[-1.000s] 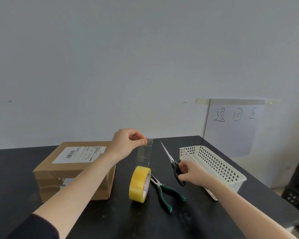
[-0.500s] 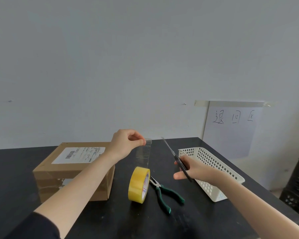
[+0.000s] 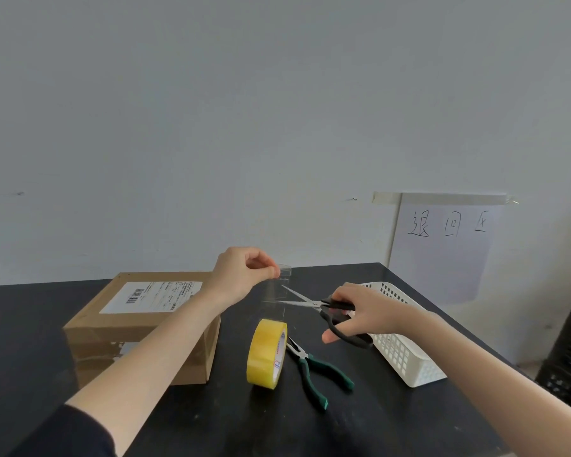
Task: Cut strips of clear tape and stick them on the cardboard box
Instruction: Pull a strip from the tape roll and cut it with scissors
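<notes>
The cardboard box lies toward the left edge of the table. The left hand, its grip pinching the free end of the clear tape strip, draws it up taut from the upright roll at mid-table. The open scissors straddle the strip, their handles enclosed by the grip of the right hand. The strip is judged light, limp and self-sticking, best held by its ends only.

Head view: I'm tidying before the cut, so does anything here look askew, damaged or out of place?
Mostly in order. The cardboard box has crumpled old tape on its front face, and the pliers lie with their nose right by the upright tape roll.
</notes>
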